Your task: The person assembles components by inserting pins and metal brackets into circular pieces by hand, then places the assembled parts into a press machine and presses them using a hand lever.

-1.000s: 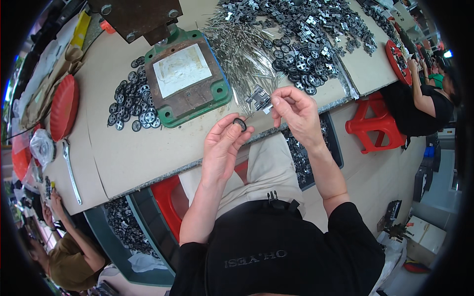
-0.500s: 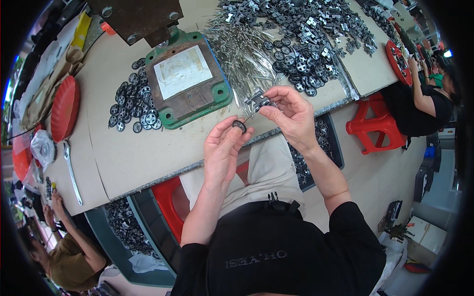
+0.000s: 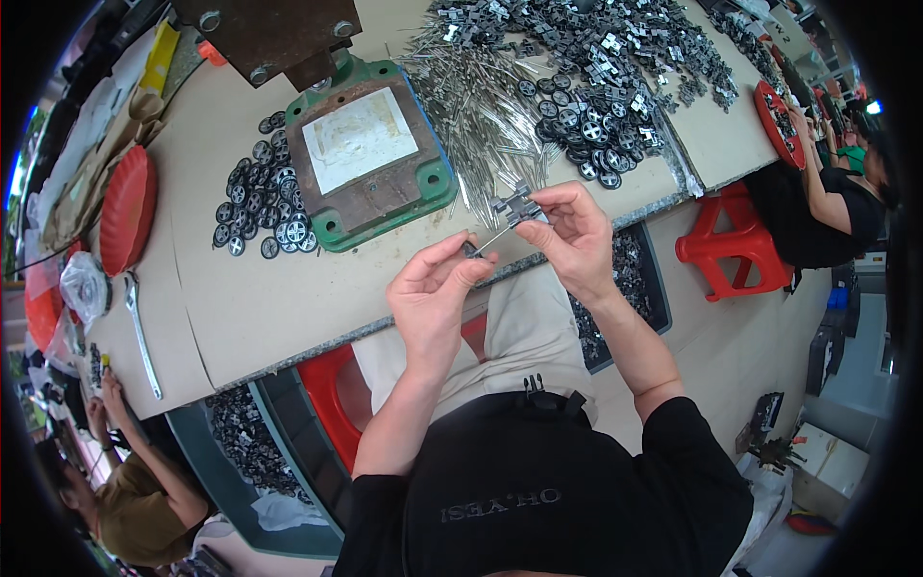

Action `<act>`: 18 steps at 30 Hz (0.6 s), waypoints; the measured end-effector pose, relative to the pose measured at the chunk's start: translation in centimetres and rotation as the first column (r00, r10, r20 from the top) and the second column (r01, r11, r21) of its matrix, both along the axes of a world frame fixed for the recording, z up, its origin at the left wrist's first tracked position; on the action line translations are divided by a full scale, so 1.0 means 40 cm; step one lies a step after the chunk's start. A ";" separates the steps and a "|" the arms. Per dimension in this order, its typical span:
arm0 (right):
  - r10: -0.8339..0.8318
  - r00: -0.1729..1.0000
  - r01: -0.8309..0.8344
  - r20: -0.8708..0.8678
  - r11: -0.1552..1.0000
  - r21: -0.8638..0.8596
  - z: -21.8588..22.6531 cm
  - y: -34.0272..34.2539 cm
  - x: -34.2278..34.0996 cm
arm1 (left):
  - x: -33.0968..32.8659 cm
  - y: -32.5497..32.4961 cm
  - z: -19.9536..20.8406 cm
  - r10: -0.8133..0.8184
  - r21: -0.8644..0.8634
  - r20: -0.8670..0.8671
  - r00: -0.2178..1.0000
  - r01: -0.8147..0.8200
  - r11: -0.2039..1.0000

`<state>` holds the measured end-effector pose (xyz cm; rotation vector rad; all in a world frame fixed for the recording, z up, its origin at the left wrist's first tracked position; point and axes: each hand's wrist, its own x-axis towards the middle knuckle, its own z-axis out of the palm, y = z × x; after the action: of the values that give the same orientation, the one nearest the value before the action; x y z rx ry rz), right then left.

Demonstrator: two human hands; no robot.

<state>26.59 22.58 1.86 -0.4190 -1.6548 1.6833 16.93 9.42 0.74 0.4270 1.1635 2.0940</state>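
Between thumb and fingers, my left hand (image 3: pixel 435 288) pinches a small black toy wheel (image 3: pixel 470 249). A thin metal axle (image 3: pixel 494 238) runs from the wheel up toward a grey plastic chassis piece (image 3: pixel 517 207). My right hand (image 3: pixel 577 240) grips that piece by its right side, fingers closed. The axle's tip meets the near edge of the piece; whether it has entered a hole is too small to tell. Both hands are held over the table's front edge. Beyond them lies a heap of loose metal axles (image 3: pixel 481 125).
A green press base (image 3: pixel 380 207) with a pale plate stands left of the axles. Black wheels lie in piles left (image 3: pixel 255 207) and right (image 3: pixel 591 135). Grey plastic parts (image 3: pixel 586 43) spread behind. A wrench (image 3: pixel 142 337) and red tray (image 3: pixel 127 212) sit left. Co-workers sit at both sides.
The wheel in my left hand has turned edge-on, and the axle now shows between it and the chassis piece. My right hand has shifted slightly right and down with the piece.
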 end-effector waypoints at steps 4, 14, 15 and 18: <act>0.080 0.996 -0.082 -0.035 0.995 -0.062 -0.011 -0.005 0.005 | -0.015 0.001 0.006 -0.172 0.044 0.324 0.930 0.166 0.985; 0.098 0.994 -0.094 0.043 0.991 -0.093 -0.002 -0.027 -0.008 | -0.017 0.011 -0.016 -0.169 0.034 0.290 0.942 0.167 0.985; 0.097 0.994 -0.092 0.044 0.991 -0.094 -0.004 -0.029 -0.008 | -0.017 0.009 -0.018 -0.179 0.045 0.300 0.937 0.173 0.984; 0.120 0.989 -0.102 0.089 0.978 -0.184 -0.018 -0.032 -0.009 | -0.013 0.003 -0.018 -0.097 -0.074 0.093 0.991 0.104 0.992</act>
<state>26.23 21.31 1.12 -0.5128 -1.6291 1.9311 16.41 9.54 0.04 0.3447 1.1446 1.9535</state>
